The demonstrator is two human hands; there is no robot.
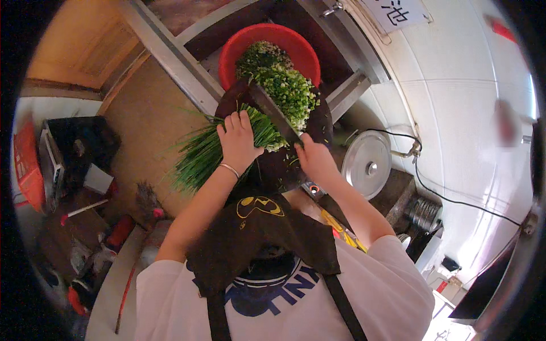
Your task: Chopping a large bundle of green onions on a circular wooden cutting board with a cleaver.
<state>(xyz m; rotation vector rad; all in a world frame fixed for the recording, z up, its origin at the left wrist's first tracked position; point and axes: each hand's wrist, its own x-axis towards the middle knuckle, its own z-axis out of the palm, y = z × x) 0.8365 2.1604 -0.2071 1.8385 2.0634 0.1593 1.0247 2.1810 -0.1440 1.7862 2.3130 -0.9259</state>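
My left hand (240, 140) presses on a thick bunch of green Chinese chives (200, 149), whose long leaves fan out to the left. The bunch lies on a dark round chopping board (273, 168). In my right hand (315, 155) is a cleaver (273, 108), gripped by its handle. Its blade stands between the cut end of the bunch and a heap of chopped chives (294, 93). That heap reaches from the board to a red plastic basin (310, 55), which holds more chopped greens mixed with a brownish filling (264, 53).
A metal frame (187, 64) surrounds the basin. To the right, a round metal lid (367, 164) leans near a tap (411, 149) and a black cable (456, 198). A broom (147, 200) and a black box (87, 140) stand at left.
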